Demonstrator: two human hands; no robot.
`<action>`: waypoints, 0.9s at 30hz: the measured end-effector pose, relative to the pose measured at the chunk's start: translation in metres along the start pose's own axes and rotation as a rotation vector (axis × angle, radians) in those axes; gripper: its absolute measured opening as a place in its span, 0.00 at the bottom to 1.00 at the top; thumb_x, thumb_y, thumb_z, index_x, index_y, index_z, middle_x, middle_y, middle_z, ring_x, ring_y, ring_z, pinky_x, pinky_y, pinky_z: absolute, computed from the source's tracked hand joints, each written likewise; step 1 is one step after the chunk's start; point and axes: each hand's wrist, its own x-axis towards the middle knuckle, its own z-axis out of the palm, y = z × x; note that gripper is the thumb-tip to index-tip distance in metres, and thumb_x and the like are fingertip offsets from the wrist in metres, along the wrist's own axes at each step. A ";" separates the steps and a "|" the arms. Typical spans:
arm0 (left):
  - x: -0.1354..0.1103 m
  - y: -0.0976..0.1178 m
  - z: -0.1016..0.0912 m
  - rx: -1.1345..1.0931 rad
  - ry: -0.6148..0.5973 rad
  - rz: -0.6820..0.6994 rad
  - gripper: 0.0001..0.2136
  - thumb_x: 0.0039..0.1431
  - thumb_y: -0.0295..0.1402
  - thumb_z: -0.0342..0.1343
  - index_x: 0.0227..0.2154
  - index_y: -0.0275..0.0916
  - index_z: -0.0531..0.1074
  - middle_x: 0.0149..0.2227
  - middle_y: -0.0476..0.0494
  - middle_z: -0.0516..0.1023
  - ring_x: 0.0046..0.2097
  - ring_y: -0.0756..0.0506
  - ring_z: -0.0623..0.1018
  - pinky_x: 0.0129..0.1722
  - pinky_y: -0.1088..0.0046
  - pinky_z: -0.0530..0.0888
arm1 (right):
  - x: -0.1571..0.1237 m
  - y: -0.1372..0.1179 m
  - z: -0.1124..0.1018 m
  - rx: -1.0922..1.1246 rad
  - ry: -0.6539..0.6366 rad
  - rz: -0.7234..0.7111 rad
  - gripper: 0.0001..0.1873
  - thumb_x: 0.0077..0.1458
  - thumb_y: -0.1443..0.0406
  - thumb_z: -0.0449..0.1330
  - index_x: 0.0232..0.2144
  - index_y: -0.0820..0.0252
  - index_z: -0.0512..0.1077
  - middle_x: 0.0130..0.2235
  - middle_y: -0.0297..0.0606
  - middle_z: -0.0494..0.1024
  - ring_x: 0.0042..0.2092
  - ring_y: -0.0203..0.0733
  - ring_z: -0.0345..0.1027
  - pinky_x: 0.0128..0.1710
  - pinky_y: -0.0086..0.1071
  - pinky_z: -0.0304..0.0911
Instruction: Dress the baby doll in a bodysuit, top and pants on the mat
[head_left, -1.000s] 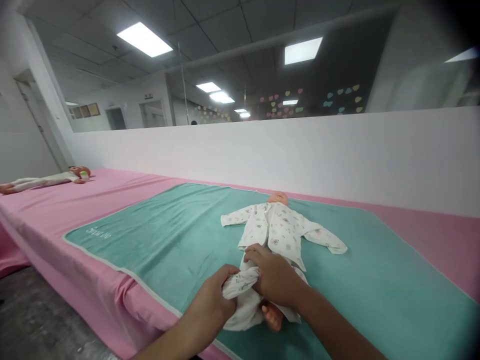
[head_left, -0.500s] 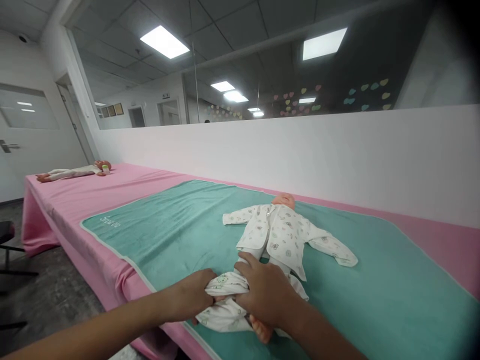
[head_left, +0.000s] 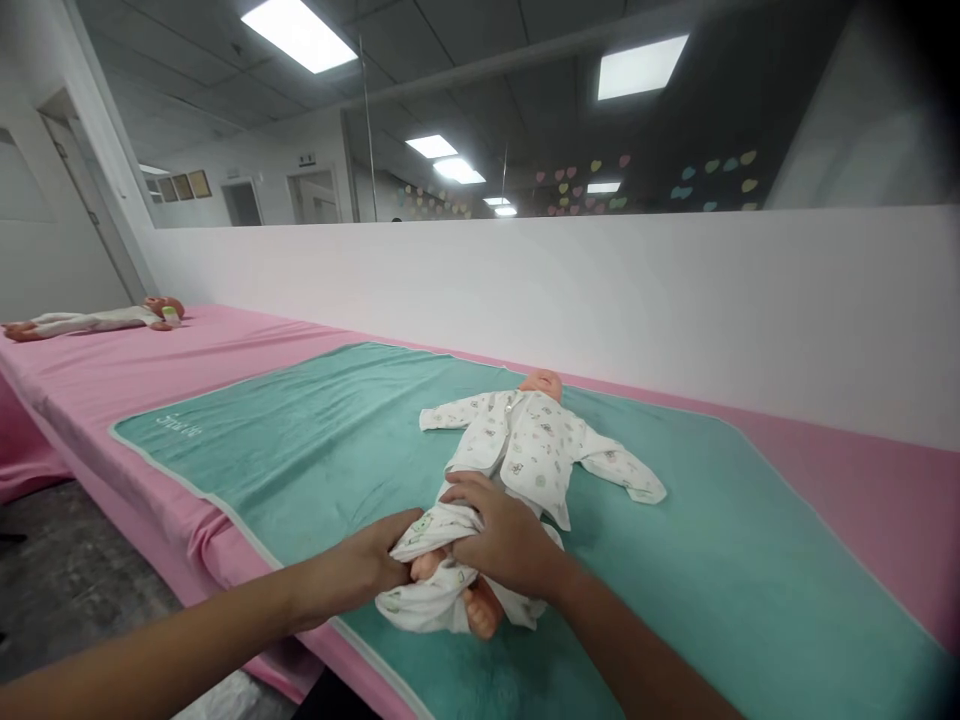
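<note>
A baby doll point(head_left: 517, 460) lies on its back on a teal towelling mat point(head_left: 247, 450), dressed in a white printed outfit with the jacket spread open at the arms. Its head points away from me. My left hand point(head_left: 352, 565) grips a gathered fold of the white printed cloth point(head_left: 427, 590) at the doll's legs from the left side. My right hand point(head_left: 499, 535) rests over the same bunched cloth, fingers curled across it. Bare doll feet point(head_left: 480, 610) stick out beneath my hands, one partly hidden.
The mat lies on a long pink-sheeted table point(head_left: 150, 370) whose front edge drops off to the left. A second dressed doll point(head_left: 97, 318) lies at the far left end. A white wall point(head_left: 525, 290) with glass above it runs behind the table.
My left arm has swung round to come in from the left. The cloth is gathered further around the doll's legs, more of the feet show, and the view has shifted slightly.
</note>
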 end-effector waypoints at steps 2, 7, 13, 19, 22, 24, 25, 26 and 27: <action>0.006 -0.004 0.004 0.042 0.042 0.004 0.11 0.47 0.37 0.54 0.32 0.38 0.67 0.31 0.50 0.72 0.33 0.48 0.70 0.29 0.76 0.65 | 0.000 0.000 -0.005 0.084 -0.018 -0.013 0.24 0.41 0.68 0.59 0.45 0.49 0.67 0.58 0.29 0.59 0.56 0.45 0.56 0.52 0.38 0.55; 0.022 -0.003 0.001 0.201 0.179 0.083 0.10 0.47 0.37 0.55 0.32 0.39 0.66 0.30 0.52 0.73 0.33 0.47 0.71 0.31 0.75 0.66 | -0.002 -0.003 -0.017 0.199 -0.100 -0.086 0.27 0.41 0.69 0.60 0.47 0.51 0.65 0.59 0.34 0.54 0.59 0.45 0.51 0.54 0.38 0.54; 0.035 -0.012 0.001 0.143 0.424 0.164 0.09 0.50 0.36 0.53 0.34 0.40 0.65 0.33 0.50 0.73 0.36 0.46 0.72 0.36 0.72 0.68 | -0.001 0.001 -0.007 0.170 0.033 -0.232 0.26 0.43 0.76 0.52 0.46 0.53 0.64 0.54 0.35 0.58 0.54 0.40 0.56 0.54 0.36 0.55; 0.031 -0.022 0.003 -0.019 0.253 0.163 0.17 0.48 0.35 0.57 0.42 0.41 0.63 0.37 0.49 0.72 0.39 0.45 0.71 0.38 0.70 0.68 | 0.000 0.005 0.010 0.037 0.224 -0.216 0.16 0.46 0.75 0.51 0.37 0.57 0.65 0.41 0.35 0.66 0.42 0.39 0.61 0.41 0.34 0.60; 0.027 -0.022 -0.004 -0.248 0.142 0.176 0.21 0.46 0.34 0.59 0.44 0.41 0.62 0.42 0.47 0.71 0.45 0.43 0.71 0.43 0.69 0.68 | 0.000 0.005 0.005 0.030 0.221 -0.178 0.12 0.47 0.74 0.52 0.36 0.57 0.64 0.39 0.34 0.66 0.40 0.38 0.61 0.40 0.33 0.60; 0.025 -0.022 -0.009 -0.391 0.049 0.177 0.20 0.49 0.35 0.57 0.46 0.41 0.62 0.44 0.44 0.71 0.47 0.42 0.71 0.44 0.68 0.68 | -0.001 0.004 -0.003 0.050 0.140 -0.173 0.13 0.47 0.72 0.55 0.37 0.56 0.64 0.41 0.33 0.66 0.41 0.38 0.61 0.40 0.32 0.60; 0.024 -0.022 -0.011 -0.436 0.027 0.181 0.18 0.52 0.37 0.53 0.47 0.40 0.62 0.45 0.43 0.71 0.47 0.42 0.71 0.45 0.66 0.68 | -0.001 0.003 -0.008 0.069 0.088 -0.168 0.14 0.46 0.69 0.58 0.38 0.56 0.64 0.42 0.33 0.66 0.42 0.38 0.62 0.41 0.32 0.60; 0.024 -0.023 -0.014 -0.455 0.030 0.186 0.17 0.56 0.39 0.49 0.48 0.40 0.62 0.46 0.41 0.71 0.47 0.42 0.71 0.45 0.65 0.68 | -0.001 0.004 -0.012 0.095 0.044 -0.159 0.15 0.47 0.66 0.59 0.40 0.56 0.64 0.43 0.34 0.66 0.43 0.39 0.62 0.41 0.32 0.60; 0.025 -0.023 -0.016 -0.451 0.053 0.191 0.17 0.58 0.42 0.44 0.48 0.39 0.62 0.47 0.40 0.70 0.48 0.42 0.71 0.46 0.65 0.68 | -0.001 0.005 -0.016 0.128 0.019 -0.145 0.15 0.49 0.63 0.59 0.41 0.55 0.65 0.44 0.34 0.66 0.43 0.39 0.62 0.41 0.32 0.60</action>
